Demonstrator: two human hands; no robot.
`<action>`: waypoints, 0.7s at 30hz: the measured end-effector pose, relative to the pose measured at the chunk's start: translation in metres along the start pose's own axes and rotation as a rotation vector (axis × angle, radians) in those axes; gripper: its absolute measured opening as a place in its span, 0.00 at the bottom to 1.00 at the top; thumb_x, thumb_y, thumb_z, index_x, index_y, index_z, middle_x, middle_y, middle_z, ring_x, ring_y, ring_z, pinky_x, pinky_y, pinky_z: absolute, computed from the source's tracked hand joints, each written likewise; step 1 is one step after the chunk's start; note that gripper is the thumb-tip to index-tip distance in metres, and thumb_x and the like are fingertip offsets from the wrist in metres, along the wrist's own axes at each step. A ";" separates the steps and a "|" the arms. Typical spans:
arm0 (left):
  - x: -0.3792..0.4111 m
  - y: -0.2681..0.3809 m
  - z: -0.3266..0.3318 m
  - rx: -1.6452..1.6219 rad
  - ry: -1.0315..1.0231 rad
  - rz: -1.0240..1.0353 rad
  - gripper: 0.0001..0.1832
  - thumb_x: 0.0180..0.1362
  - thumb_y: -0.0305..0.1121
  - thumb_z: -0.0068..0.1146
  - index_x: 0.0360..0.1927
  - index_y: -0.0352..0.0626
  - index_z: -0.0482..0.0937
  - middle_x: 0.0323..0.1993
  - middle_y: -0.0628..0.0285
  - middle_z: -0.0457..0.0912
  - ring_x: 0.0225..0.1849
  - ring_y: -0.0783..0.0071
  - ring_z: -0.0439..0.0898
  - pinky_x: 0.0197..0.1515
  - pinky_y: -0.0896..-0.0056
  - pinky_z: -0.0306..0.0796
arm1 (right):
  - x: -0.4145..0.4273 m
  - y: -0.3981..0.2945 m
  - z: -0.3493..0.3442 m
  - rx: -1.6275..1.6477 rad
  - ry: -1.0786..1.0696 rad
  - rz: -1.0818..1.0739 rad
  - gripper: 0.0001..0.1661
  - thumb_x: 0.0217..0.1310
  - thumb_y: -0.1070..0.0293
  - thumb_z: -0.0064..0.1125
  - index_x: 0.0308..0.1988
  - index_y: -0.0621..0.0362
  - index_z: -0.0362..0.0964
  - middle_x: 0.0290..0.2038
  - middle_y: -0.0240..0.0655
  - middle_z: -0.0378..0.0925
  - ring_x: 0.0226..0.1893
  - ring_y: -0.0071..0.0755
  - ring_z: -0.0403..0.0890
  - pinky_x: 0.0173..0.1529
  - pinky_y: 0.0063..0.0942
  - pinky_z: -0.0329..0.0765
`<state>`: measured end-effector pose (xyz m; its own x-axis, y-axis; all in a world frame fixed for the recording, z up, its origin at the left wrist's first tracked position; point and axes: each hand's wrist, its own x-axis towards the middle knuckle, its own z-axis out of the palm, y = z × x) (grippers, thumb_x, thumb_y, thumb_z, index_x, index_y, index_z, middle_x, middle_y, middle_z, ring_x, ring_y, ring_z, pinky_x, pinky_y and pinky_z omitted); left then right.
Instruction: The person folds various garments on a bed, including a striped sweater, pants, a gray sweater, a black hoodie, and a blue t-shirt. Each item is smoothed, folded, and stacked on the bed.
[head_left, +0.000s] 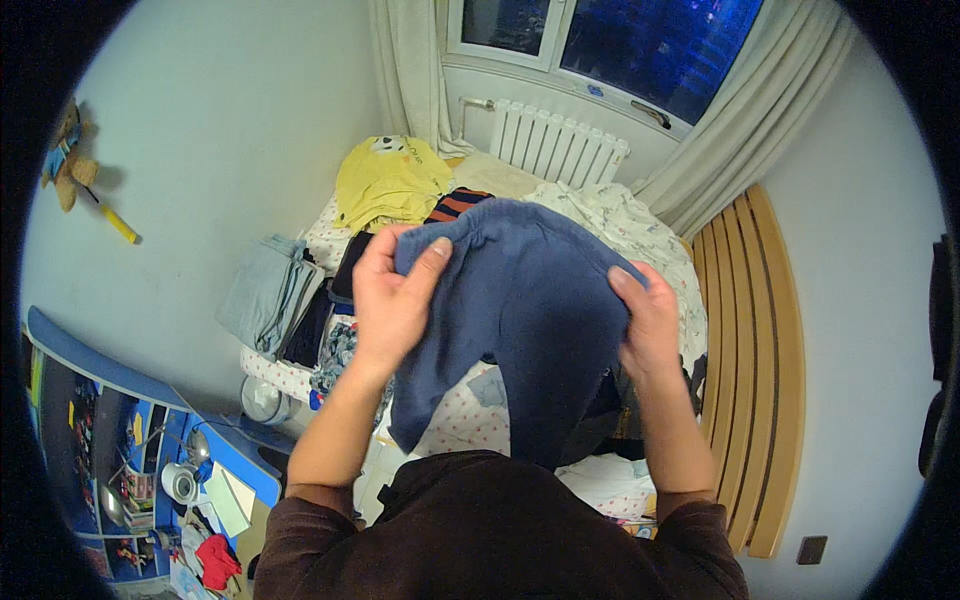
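Note:
A pair of dark blue pants (517, 277) hangs spread in the air between my two hands, its waistband at the top and its legs hanging down. My left hand (397, 292) pinches the left end of the waistband, thumb on top. At the right end, my right hand (651, 315) grips the waistband, thumb on the near side. Behind the pants, on the bed, lie a yellow printed shirt (390, 180) and a striped orange and black garment (459, 204). A stack of folded light blue clothes (270, 292) sits at the bed's left edge.
A wooden slatted headboard (750, 375) runs along the right side. A white radiator (559, 142) stands beneath the window at the far end. A crumpled white patterned cloth (607, 217) covers the bed's far right. At lower left is a cluttered blue desk (251, 457) with papers and a tape roll (180, 482).

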<state>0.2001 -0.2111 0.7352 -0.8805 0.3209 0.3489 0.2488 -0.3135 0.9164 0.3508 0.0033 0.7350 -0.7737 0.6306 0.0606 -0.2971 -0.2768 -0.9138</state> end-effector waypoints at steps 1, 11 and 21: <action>-0.007 -0.002 0.010 0.125 0.035 0.060 0.11 0.61 0.28 0.66 0.43 0.36 0.78 0.35 0.66 0.82 0.35 0.83 0.77 0.40 0.79 0.73 | 0.003 0.006 0.015 0.073 0.006 0.020 0.12 0.63 0.72 0.64 0.45 0.64 0.74 0.36 0.34 0.82 0.33 0.24 0.81 0.41 0.24 0.78; -0.055 -0.048 0.054 0.198 -0.331 0.420 0.25 0.59 0.18 0.58 0.62 0.34 0.72 0.50 0.53 0.81 0.51 0.68 0.80 0.56 0.69 0.72 | -0.012 0.049 0.058 -0.227 -0.068 -0.217 0.15 0.63 0.73 0.64 0.48 0.64 0.71 0.38 0.32 0.79 0.40 0.22 0.79 0.45 0.22 0.77; 0.009 -0.020 -0.001 0.148 -0.249 0.435 0.62 0.31 0.37 0.84 0.71 0.38 0.56 0.65 0.46 0.65 0.68 0.56 0.64 0.66 0.59 0.62 | -0.004 0.009 0.033 0.038 -0.223 -0.194 0.22 0.61 0.71 0.69 0.52 0.66 0.71 0.47 0.40 0.82 0.45 0.32 0.82 0.55 0.32 0.78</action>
<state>0.1863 -0.2030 0.7194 -0.5645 0.3975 0.7234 0.6407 -0.3416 0.6876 0.3327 -0.0257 0.7396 -0.8029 0.5007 0.3236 -0.4691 -0.1956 -0.8612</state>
